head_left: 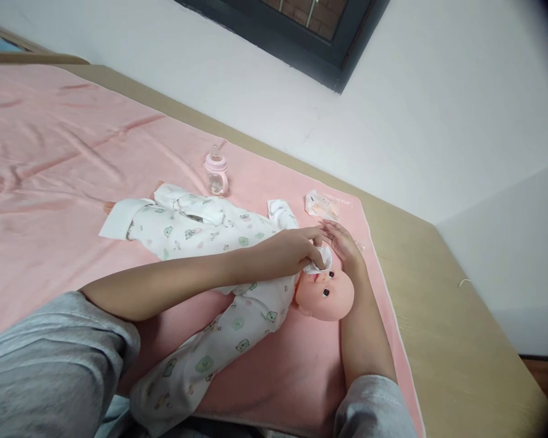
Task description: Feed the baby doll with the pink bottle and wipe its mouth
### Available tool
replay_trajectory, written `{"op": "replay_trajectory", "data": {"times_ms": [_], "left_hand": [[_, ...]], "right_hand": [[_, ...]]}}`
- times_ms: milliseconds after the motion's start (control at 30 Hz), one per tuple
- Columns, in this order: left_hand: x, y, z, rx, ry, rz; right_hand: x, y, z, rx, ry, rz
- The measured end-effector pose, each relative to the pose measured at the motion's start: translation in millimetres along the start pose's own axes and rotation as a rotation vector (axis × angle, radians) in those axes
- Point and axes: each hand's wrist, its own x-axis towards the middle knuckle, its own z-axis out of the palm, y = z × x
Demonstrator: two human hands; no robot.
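A baby doll (326, 298) in a white print suit (256, 243) lies on its back, head to the right. My left hand (296, 249) reaches across its chest with fingers closed on a white wipe (326, 258), which lies against the doll's face beside the mouth. On the far side of the doll's head is my right hand (342, 243), its fingers stretched out and slightly curved near the left fingertips. Whether it touches the head I cannot tell. Part of the doll's cheek is hidden by my left hand and the wipe.
A pink blanket (55, 164) covers most of the wooden surface (415, 292). Beyond the doll's body stands a pink baby bottle (217, 173) with handles. A crumpled clear plastic packet (319, 204) lies past my hands. White walls and a dark window frame (338, 67) border the back.
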Motion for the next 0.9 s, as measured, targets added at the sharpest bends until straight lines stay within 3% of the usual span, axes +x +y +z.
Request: {"op": "replay_trajectory", "data": {"times_ms": [200, 367, 900], "left_hand": [[1, 3, -13, 0.006, -0.032, -0.026], [0, 2, -25, -0.012, -0.128, 0.004], [-1, 5, -19, -0.035, -0.197, -0.01]], "right_hand": [[3, 4, -3, 0.012, -0.004, -0.004], [3, 3, -3, 0.013, 0.003, 0.002], [1, 1, -1, -0.006, 0.003, -0.006]]}}
